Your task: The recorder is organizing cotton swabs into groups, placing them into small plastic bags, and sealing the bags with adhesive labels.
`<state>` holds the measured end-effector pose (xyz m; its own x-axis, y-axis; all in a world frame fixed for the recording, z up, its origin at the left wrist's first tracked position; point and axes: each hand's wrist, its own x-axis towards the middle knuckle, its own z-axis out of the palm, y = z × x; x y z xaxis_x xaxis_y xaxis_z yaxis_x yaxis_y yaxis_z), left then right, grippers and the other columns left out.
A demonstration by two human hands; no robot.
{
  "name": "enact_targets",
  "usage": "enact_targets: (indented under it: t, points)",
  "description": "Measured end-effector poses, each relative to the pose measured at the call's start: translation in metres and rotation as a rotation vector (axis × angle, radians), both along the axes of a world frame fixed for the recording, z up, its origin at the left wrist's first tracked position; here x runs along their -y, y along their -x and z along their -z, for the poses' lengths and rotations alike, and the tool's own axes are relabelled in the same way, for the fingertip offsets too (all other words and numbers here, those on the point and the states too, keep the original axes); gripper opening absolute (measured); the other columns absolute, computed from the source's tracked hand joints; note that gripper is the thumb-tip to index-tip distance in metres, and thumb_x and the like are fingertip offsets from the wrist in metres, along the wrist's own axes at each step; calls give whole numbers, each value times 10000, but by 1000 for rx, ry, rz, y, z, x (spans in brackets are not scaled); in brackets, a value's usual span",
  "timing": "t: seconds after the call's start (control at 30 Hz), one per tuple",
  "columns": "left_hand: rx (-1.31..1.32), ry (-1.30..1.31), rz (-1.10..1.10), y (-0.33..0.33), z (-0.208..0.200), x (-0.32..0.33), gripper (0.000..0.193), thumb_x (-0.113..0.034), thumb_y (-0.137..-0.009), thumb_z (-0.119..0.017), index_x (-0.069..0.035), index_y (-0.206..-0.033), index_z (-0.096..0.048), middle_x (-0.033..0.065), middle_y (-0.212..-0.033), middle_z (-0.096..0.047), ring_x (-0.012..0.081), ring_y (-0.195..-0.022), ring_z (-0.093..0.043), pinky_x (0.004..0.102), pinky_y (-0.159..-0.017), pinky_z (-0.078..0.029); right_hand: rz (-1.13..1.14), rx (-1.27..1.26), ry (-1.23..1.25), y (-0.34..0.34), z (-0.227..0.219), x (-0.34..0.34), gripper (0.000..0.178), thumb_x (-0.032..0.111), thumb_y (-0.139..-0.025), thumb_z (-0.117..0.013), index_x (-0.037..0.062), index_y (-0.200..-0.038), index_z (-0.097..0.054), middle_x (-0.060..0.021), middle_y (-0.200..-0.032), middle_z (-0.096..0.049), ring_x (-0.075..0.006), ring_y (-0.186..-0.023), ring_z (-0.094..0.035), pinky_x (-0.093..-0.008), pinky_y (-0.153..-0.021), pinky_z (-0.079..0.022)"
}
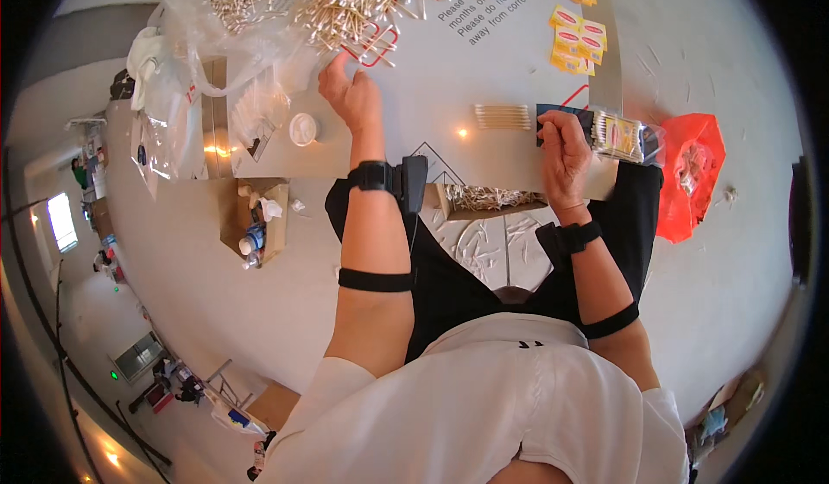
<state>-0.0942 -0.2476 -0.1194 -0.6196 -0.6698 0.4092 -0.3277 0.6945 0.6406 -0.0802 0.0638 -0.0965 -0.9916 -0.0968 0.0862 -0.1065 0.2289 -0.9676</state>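
On flat grey lettered tabletop (414, 61), heap of loose white-tipped wooden swabs (363, 0) is reached at near edge by L hand (356, 97); well apart, R hand (566, 158) is laid over flat black strip (583, 119) by clear plastic swab pack (617, 137). Grips can't be told; short swab row (501, 117) is seen btwn.

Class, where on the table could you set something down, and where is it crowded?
Widest bare patch: between the left hand and the row of cotton swabs. Another: between the swab pile and yellow packets. Crowded: far left, under that pile and the clear bag, and beside the right hand.
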Motion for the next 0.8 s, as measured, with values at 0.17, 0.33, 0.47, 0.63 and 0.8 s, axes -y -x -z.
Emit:
enact_targets:
  t: [0.17, 0.33, 0.47, 0.63, 0.8]
  points:
    - [-22, -37, 43, 26, -17, 2, 351, -36, -723, -666, -103, -1067, -674, 112, -1077, -589, 342, -1114, -481, 459, -953, -396, -2, -3, -34, 0, -1, 1, 51, 13, -935, -558, 10, -972, -592, -87, -888, -594, -188, -779, -566, -285, -732, -477]
    - [323, 447, 229, 31, -37, 0, 276, -57, -694, -716, -222, -915, -722, 26, -1016, -562, 288, -1055, -489, 437, -880, -415, 1, -12, -36, -1, 2, -1, 39, 18, -932, -568, 10, -967, -585, -88, -893, -594, -190, -787, -572, -280, -738, -480]
    - [315, 422, 402, 33, -38, 7, 214, -79, -707, -724, -216, -870, -702, 8, -974, -562, 278, -1031, -491, 435, -859, -417, -9, -84, -72, 1, -2, 1, 34, 18, -925, -583, 11, -958, -578, -90, -892, -594, -197, -788, -575, -276, -740, -481]
    - [172, 341, 635, 41, -27, -42, 133, -75, -693, -709, -120, -768, -609, 56, -862, -582, 298, -917, -530, 453, -782, -420, -20, -79, -43, 1, -1, 5, 61, -18, -901, -595, 15, -949, -578, -92, -888, -596, -201, -777, -578, -277, -723, -483]
    - [215, 287, 741, 23, -28, -117, 159, -71, -733, -711, -100, -834, -593, 50, -865, -591, 300, -876, -539, 422, -773, -421, 4, -100, -81, 1, -2, 4, 88, -47, -876, -605, 15, -933, -580, -92, -881, -597, -195, -770, -580, -275, -712, -482]
